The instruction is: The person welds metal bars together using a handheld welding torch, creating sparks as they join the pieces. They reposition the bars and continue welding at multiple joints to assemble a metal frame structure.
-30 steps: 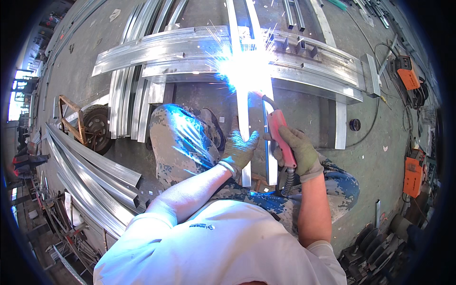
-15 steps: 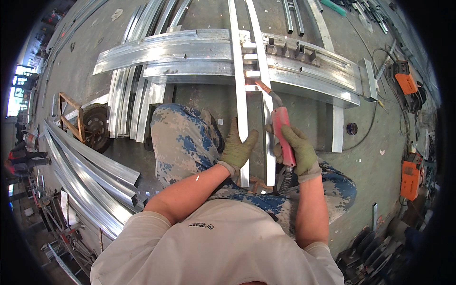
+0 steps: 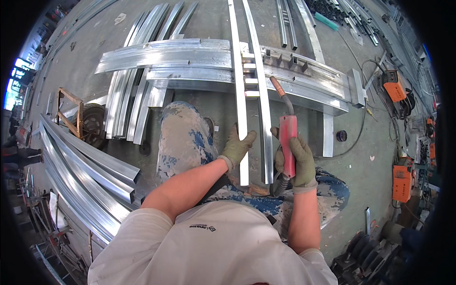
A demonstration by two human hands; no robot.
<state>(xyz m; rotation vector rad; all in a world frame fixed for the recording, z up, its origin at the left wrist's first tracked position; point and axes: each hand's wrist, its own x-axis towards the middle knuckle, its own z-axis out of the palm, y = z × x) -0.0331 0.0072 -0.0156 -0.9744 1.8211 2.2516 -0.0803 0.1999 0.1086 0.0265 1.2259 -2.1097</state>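
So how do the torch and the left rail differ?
Colour: the torch has a red handle and coppery tip; the left rail is silvery.
Shape: the torch has a bent neck; the left rail is a long bar running off the top edge.
Hold: the torch is in the right hand, the left rail in the left hand.
Shared: both are held in gloves.

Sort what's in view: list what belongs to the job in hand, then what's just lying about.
In the job:
- red-handled welding torch, in the right hand
- two long metal tubes, left hand on one
- short crosspieces between them
- metal beams underneath

Apparently lying about:
- metal channels, floor left
- tyred wheel
- green roll
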